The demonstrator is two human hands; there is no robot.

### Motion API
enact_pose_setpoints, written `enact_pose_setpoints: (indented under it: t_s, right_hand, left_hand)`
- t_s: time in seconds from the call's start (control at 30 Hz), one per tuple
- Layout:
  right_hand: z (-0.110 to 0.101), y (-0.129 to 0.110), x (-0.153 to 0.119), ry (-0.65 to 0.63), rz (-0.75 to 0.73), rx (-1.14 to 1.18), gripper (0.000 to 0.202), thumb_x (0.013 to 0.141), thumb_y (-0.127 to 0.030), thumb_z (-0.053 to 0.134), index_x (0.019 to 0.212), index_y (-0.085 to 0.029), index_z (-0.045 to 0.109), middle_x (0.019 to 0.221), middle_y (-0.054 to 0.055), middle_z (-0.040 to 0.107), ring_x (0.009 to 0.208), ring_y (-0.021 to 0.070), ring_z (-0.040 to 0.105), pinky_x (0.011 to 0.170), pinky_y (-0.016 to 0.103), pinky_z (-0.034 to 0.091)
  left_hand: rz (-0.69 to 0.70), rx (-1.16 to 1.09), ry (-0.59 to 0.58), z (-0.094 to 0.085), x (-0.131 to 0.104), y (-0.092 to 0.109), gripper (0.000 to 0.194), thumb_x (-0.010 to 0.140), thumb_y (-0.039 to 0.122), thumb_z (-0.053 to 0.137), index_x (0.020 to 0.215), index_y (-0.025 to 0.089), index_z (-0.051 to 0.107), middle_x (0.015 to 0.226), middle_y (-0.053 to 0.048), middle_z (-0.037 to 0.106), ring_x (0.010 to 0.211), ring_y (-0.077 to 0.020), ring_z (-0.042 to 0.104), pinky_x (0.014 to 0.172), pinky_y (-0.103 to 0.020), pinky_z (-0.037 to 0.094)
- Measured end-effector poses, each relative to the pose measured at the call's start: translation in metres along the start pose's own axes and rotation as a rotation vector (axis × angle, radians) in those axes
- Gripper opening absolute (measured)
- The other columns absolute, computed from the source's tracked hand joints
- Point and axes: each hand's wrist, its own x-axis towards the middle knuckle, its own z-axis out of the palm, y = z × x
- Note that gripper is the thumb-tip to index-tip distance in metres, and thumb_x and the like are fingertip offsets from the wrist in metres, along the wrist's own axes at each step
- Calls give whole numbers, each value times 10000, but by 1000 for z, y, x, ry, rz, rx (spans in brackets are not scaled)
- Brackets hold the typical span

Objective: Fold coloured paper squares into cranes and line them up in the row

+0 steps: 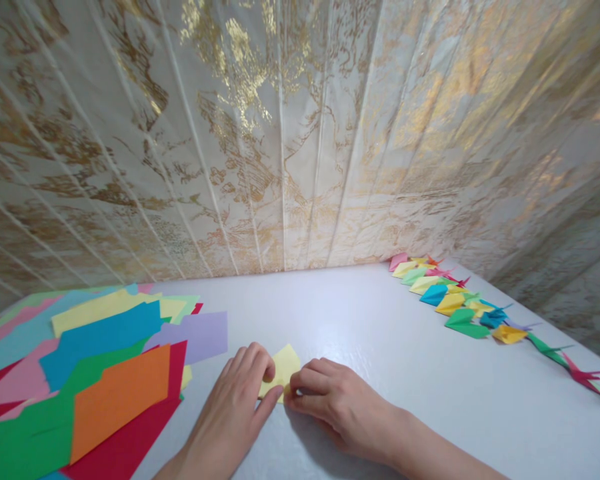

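Note:
A small piece of yellow paper [287, 363] lies on the white table between my hands, near the front and centre, its pointed top facing away from me. My left hand [240, 393] is on the paper's left side, fingers curled and thumb pressed along its lower edge. At the lower right corner, my right hand [337, 403] pinches the paper between closed fingers. The near edge of the paper is partly hidden by my fingers.
Overlapping coloured sheets [123, 397] cover the table's left side, with a lilac sheet [205, 337] reaching toward the middle. Folded paper pieces [463, 323] in many colours line the right edge of the table [380, 340]. A gold-patterned curtain [280, 167] hangs behind.

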Motion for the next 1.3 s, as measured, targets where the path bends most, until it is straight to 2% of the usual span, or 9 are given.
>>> enact_pose_setpoints:
  t_s: [0.23,0.4,0.57,0.63,0.77,0.9,1.07,1.17,1.3]
  right_hand:
    - [-1,-2,0,-46,-14,-47,218,996,-151,492,1162,-199,624,996,66,659,907,194,572,817,311,445]
    - [1,-3,0,-60,4,-63,200,976,-163,551,1148,-216,636,1009,46,660,910,186,563,807,302,436]
    - [-4,-3,0,-78,28,-14,241,944,-103,569,1139,-220,648,1114,39,673,968,178,579,867,292,440]
    - [-6,-3,0,-94,35,3,245,919,-80,584,1111,-213,659,1130,39,673,972,178,580,881,287,443]
    - [-4,-4,1,-98,64,-10,249,885,-87,608,1087,-218,674,1082,45,672,912,192,573,842,307,456]
    - [-5,-5,1,-74,77,79,325,840,-32,585,1082,-228,677,1093,59,671,912,200,583,842,308,464]
    - [-18,11,7,-6,126,243,401,809,83,495,1046,-189,669,1068,66,670,971,179,590,857,271,473]
    - [-22,25,18,-7,166,170,254,878,-28,588,1056,-183,682,1056,85,652,976,203,552,861,310,463]
    - [-23,36,37,-134,117,163,56,882,-177,717,937,-176,707,972,58,652,941,190,549,881,313,427]
  left_hand:
    - [17,-10,35,2,-1,1,104,946,188,475,855,231,499,903,-8,537,838,-223,512,740,-364,403]
    - [27,-49,-7,1,1,-1,112,978,252,477,887,227,538,932,-15,557,878,-231,527,777,-374,425]
    - [109,-20,-32,-5,0,-12,186,962,152,412,919,231,573,956,-19,599,885,-220,562,768,-354,461]
    - [184,34,7,-9,-5,-15,252,936,92,390,969,238,593,988,-18,634,897,-204,584,774,-326,482]
    - [419,340,230,-10,-22,-13,503,838,-30,351,1205,205,602,1208,-46,682,1077,-197,610,887,-305,485]
    - [568,552,331,3,-36,-4,366,1023,170,327,1221,133,633,1168,-54,733,1059,-171,646,913,-264,470]
    - [629,649,338,13,-38,-9,556,1045,535,295,1186,156,676,1139,-36,756,1013,-179,662,853,-281,491]
    - [645,669,314,12,-37,-13,540,1028,562,338,1202,181,678,1183,-18,742,1059,-187,632,862,-288,476]
    - [675,652,362,9,-37,-14,528,1033,548,333,1176,192,696,1172,-12,741,1087,-190,602,855,-283,453]
